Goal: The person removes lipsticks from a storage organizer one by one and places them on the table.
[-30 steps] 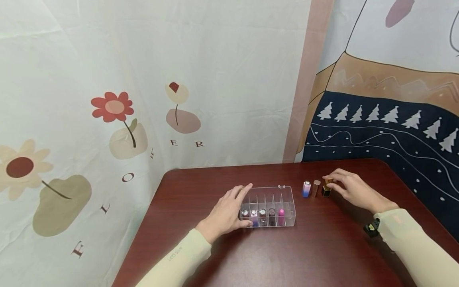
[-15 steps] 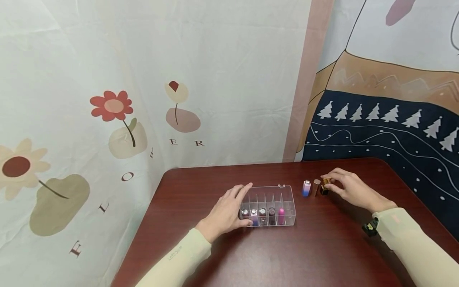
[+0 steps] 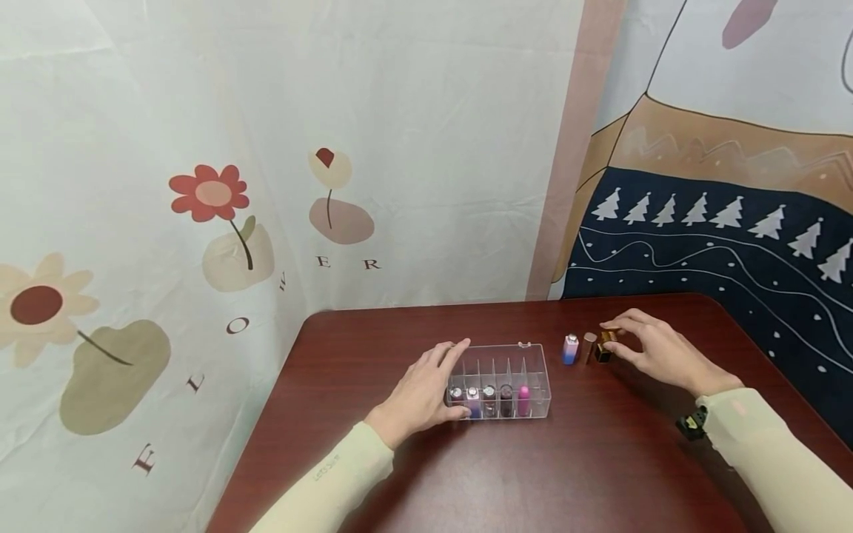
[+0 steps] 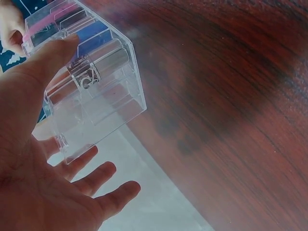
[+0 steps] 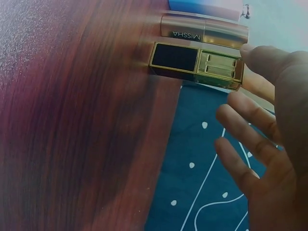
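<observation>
My left hand (image 3: 413,392) holds the left end of a clear divided lipstick organizer (image 3: 543,406), thumb on the front wall and fingers behind. Its front row carries several lipsticks, among them a bright pink one (image 3: 523,402) and a pink-and-blue one (image 3: 473,403). Over at the right, my right hand (image 3: 656,352) pinches the gold top of a black-and-gold lipstick (image 5: 173,57) standing upright on the table. Thumb and index meet its top end, while the other fingers extend loosely. Right beside it stand a rose-gold MISSHA tube (image 5: 185,30) and another pink-and-blue lipstick (image 3: 569,351).
The dark red wooden table (image 3: 506,474) reaches back to a white floral curtain (image 3: 426,148). A navy cloth printed with trees (image 3: 706,244) hangs behind the right side. A dark device (image 3: 691,423) is strapped at my right wrist.
The black-and-gold lipstick has shifted slightly left, closer to the rose-gold tube, with my right hand on it. My left hand and the organizer stay put.
</observation>
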The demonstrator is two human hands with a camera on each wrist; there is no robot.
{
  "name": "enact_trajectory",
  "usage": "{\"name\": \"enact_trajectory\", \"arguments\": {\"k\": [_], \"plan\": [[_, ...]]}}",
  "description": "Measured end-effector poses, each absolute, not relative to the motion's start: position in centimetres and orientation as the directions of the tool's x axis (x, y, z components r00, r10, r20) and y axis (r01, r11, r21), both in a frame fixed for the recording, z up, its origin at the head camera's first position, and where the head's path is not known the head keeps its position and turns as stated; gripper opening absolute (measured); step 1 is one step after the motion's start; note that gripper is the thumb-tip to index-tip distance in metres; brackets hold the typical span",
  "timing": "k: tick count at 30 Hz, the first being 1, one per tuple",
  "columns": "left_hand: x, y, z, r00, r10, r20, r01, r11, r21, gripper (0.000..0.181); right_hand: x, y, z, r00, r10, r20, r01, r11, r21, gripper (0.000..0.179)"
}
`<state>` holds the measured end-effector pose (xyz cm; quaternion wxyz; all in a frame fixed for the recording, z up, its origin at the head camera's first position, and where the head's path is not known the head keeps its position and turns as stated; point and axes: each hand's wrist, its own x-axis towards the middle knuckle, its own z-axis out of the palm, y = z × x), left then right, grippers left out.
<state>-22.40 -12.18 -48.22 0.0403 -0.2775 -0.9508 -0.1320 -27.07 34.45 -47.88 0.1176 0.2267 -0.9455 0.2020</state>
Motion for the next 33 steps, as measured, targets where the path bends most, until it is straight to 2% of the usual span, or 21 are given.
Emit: {"name": "enact_trajectory", "arguments": {"k": [8,16,25,33], "plan": [[-22.4,-12.1,-48.2,-0.841,0.517,0.158,0.541,0.807,0.237,0.127,-26.4,34.2,-47.4,-0.882,-0.352,0.314,-0.448,0.832,-0.328,0.047],[-22.3,-12.1,-48.1,-0.846,0.512,0.150,0.533,0.813,0.234,0.127,-25.4,33.5,-46.9,-0.832,-0.365,0.418,-0.503,0.814,-0.291,0.046],[-22.4,-12.0,-48.1,-0.852,0.503,0.146,0.524,0.821,0.229,0.127,-24.6,32.5,-46.5,-0.799,-0.386,0.461,-0.538,0.801,-0.263,0.047],[-22.2,-11.9,-48.3,-0.856,0.496,0.146,0.517,0.820,0.244,0.126,-23.9,31.1,-46.6,-0.744,-0.426,0.515,-0.592,0.778,-0.212,0.046]]}}
